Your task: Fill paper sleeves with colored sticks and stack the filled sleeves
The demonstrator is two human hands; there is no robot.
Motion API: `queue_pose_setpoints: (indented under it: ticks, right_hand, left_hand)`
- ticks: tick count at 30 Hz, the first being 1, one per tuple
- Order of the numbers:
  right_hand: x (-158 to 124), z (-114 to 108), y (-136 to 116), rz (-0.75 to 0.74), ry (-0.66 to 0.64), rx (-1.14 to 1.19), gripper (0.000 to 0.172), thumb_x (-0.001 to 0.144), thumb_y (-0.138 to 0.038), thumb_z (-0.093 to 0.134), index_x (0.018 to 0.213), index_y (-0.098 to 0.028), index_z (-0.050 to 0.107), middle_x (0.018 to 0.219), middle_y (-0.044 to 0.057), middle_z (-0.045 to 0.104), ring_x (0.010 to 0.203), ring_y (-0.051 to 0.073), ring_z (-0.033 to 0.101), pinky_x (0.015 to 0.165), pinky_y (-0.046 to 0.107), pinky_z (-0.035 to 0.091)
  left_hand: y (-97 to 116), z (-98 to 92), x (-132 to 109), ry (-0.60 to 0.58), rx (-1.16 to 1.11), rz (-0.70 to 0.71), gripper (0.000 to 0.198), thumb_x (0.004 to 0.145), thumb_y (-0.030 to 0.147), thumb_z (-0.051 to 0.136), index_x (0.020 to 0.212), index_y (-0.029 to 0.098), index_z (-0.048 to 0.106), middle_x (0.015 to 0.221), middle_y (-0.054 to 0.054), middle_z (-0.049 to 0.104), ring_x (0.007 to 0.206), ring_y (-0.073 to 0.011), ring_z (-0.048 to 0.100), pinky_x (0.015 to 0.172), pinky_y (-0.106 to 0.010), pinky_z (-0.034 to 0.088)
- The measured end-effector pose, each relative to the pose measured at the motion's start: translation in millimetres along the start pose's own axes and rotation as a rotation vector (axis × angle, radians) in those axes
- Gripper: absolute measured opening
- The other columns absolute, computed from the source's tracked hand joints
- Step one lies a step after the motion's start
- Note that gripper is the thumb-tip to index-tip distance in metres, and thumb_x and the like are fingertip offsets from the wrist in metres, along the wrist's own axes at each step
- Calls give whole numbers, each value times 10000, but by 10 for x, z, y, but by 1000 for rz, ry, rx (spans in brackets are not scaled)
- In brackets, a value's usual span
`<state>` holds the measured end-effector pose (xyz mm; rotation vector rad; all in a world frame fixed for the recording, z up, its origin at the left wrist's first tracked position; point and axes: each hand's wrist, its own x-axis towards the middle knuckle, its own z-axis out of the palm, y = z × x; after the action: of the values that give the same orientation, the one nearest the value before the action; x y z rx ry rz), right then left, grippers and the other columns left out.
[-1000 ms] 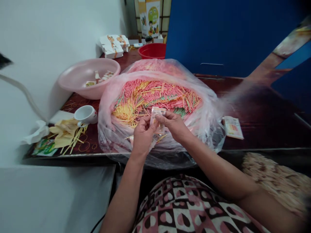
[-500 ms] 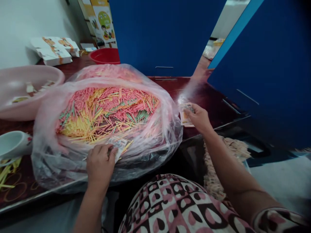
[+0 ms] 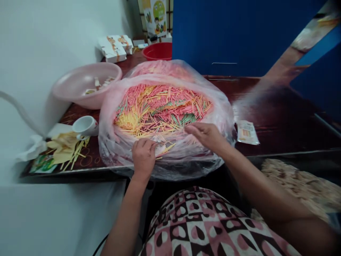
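A large clear plastic bag (image 3: 223, 142) lies open on the table, full of thin pink, yellow and green sticks (image 3: 170, 103). At its near edge my left hand (image 3: 144, 154) pinches a small clear printed packet (image 3: 160, 147). A few yellow sticks (image 3: 167, 148) lie beside that packet. Over the right part of the bag's opening is my right hand (image 3: 205, 137), its fingers drawn together and nothing showing in them. Right of the bag, a small stack of flat printed packets (image 3: 247, 132) lies on the table.
Left of the bag stand a pink basin (image 3: 85, 96) and a white mug (image 3: 85, 126), with loose yellow strips (image 3: 76, 154) near it. Behind are a red basin (image 3: 157, 51) and white boxes (image 3: 114, 48). Blue panels (image 3: 226, 32) border the table's back; a pale bundle (image 3: 295, 188) sits lower right.
My right hand has left the packets on the right and moved left over the sticks. The left hand still holds its packet at the bag's edge. The view has turned left.
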<state>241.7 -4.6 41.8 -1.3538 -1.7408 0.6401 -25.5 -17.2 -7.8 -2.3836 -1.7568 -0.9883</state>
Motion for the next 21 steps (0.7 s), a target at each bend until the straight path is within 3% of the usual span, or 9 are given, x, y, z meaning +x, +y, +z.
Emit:
queue_pose_setpoints:
  ticks: [3, 6, 9, 12, 16, 18, 21]
  right_hand:
    - [155, 428, -232, 45, -252, 62, 600, 924, -708, 511, 632, -190, 587, 615, 5, 544, 637, 138, 503, 599, 275, 353]
    - [253, 701, -263, 143, -383, 228, 583, 796, -745, 612, 608, -200, 523, 593, -35, 438, 606, 107, 397, 579, 261, 299]
    - [261, 813, -232, 242, -339, 432, 484, 745, -668, 679, 708, -191, 606, 641, -37, 497, 625, 109, 416, 602, 256, 344]
    - [233, 821, -236, 276, -284, 506, 433, 763, -612, 710, 748, -183, 650, 666, -26, 546, 634, 114, 446, 621, 263, 375]
    - [218, 821, -277, 240, -316, 587, 388, 748, -549, 778, 875, -187, 720, 771, -5, 649, 699, 128, 530, 686, 274, 434]
    - [214, 853, -281, 242, -354, 614, 391, 727, -523, 801, 929, -193, 741, 848, 14, 694, 751, 145, 574, 738, 292, 467]
    - [190, 929, -264, 216, -338, 552, 363, 740, -545, 772, 759, -191, 691, 770, 6, 653, 709, 140, 537, 694, 284, 449]
  left_hand:
    - [65, -34, -30, 124, 11, 91, 144, 973, 270, 648, 887, 233, 758, 976, -73, 729, 978, -247, 646, 906, -391, 474]
    - [111, -40, -34, 171, -26, 114, 152, 992, 279, 632, 906, 242, 752, 1078, -78, 736, 1078, -238, 659, 994, -400, 474]
    - [100, -46, -10, 141, -181, 6, 164, 976, 341, 661, 1073, 226, 725, 1270, -114, 702, 1227, -263, 633, 1084, -438, 476]
    - [56, -82, 41, 34, -537, -250, 361, 906, 345, 724, 1233, 212, 653, 1213, -100, 721, 1137, -249, 678, 1011, -410, 542]
    - [15, -164, 99, -126, -1051, -571, 330, 819, 305, 744, 1125, 215, 661, 980, -17, 727, 808, -160, 687, 764, -285, 568]
    - [4, -191, 93, -127, -1126, -609, 311, 777, 281, 763, 1067, 213, 675, 947, -1, 721, 783, -142, 665, 745, -258, 549]
    - [-17, -187, 37, -106, -1097, -618, 257, 790, 284, 745, 1033, 214, 697, 895, 5, 719, 769, -139, 645, 740, -251, 529]
